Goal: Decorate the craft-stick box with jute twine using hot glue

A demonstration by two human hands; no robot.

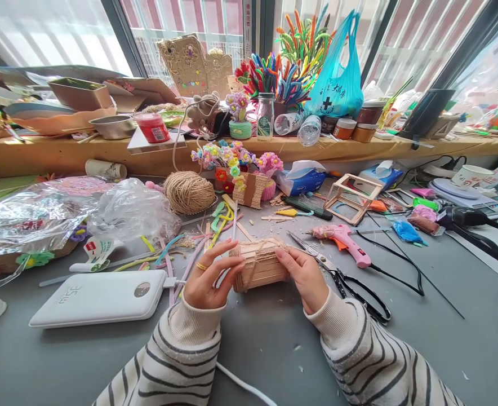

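Between my hands is a small box of wooden craft sticks, with jute twine wound round it and lying along its top. My left hand, a gold-coloured ring on one finger, grips the box's left end with thumb and fingers. At the other end my right hand holds the box, its thumb pressed on the twine at the top edge. Scissors with black handles lie just right of my right hand. Behind the box, to the left, sits a ball of jute twine.
A white power bank with a cable lies left. To the right are a pink glue gun and a wooden stick frame. Crumpled clear plastic and pipe cleaners clutter the table. Jars and a blue bag stand on the ledge.
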